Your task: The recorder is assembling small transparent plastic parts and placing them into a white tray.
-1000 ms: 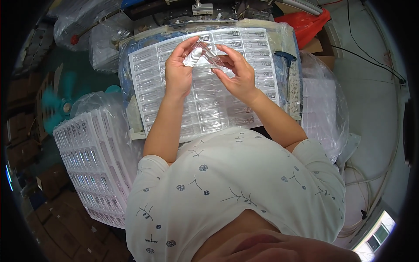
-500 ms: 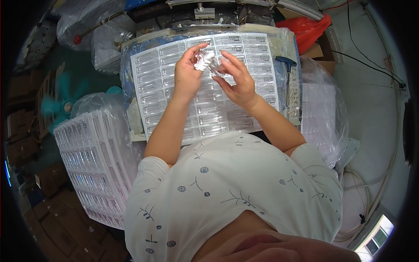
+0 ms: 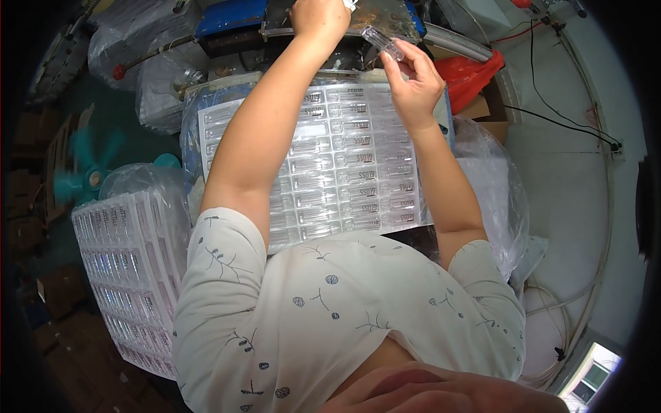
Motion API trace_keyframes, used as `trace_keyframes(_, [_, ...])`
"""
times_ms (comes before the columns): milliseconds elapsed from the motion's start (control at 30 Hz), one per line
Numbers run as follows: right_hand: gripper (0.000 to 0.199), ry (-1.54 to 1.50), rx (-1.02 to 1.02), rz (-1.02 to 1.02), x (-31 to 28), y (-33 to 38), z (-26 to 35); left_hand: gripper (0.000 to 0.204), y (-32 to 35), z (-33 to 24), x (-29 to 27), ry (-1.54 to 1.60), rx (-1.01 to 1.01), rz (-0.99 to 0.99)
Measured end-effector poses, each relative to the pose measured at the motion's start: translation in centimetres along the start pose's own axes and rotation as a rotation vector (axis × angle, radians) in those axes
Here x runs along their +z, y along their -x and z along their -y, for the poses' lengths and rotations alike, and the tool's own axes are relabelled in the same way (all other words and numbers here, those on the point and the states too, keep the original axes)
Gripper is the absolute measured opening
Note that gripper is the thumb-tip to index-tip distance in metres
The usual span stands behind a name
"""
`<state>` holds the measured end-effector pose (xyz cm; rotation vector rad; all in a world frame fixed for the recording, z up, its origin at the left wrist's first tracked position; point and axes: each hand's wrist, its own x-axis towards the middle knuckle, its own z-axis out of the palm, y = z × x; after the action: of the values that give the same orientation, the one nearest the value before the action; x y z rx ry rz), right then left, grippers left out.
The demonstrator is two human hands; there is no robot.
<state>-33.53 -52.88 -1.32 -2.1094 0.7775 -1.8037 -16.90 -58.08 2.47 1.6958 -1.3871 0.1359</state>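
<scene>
My right hand [image 3: 415, 81] holds a small clear plastic blister case [image 3: 384, 43] by its end, raised over the far edge of a large clear blister tray [image 3: 344, 165] with rows of cavities. My left hand [image 3: 318, 17] reaches farther out, fingers closed against a dark metal machine [image 3: 372, 20] at the top of the view; what it grips is hidden. The tray lies flat in front of me, partly covered by my left forearm.
A stack of similar clear trays [image 3: 127, 268] stands at my left. Plastic bags [image 3: 158, 76] lie at the far left, a red bag [image 3: 471, 72] at the far right, a teal fan [image 3: 89, 172] to the left, cables [image 3: 571, 124] on the right floor.
Both hands left the middle of the tray and rose toward the machine. The left hand reached farthest forward; the right hand carried the clear case up with it.
</scene>
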Motion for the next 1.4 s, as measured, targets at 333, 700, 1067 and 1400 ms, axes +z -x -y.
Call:
trace_keyframes(333, [0.026, 0.429, -0.376, 0.18, 6.1, -7.1, -1.1, 0.047, 14.7, 7.8, -6.8, 0.166, -0.278, 0.102])
trace_keyframes(700, [0.033, 0.55, -0.269, 0.061, 4.1, -1.7, -0.3, 0.04, 20.4, 11.5, -8.0, 0.128, -0.157, 0.404])
trace_keyframes(1067, [0.03, 0.364, 0.216, 0.575, -2.7, 13.1, 1.4, 0.039, 22.4, 12.6, -5.1, -0.047, 0.113, 0.379])
trace_keyframes(1400, [0.028, 0.436, 0.047, 0.714, 0.2, 13.5, 4.5, 0.039, 22.8, 10.9, -7.8, -0.017, 0.02, 0.299])
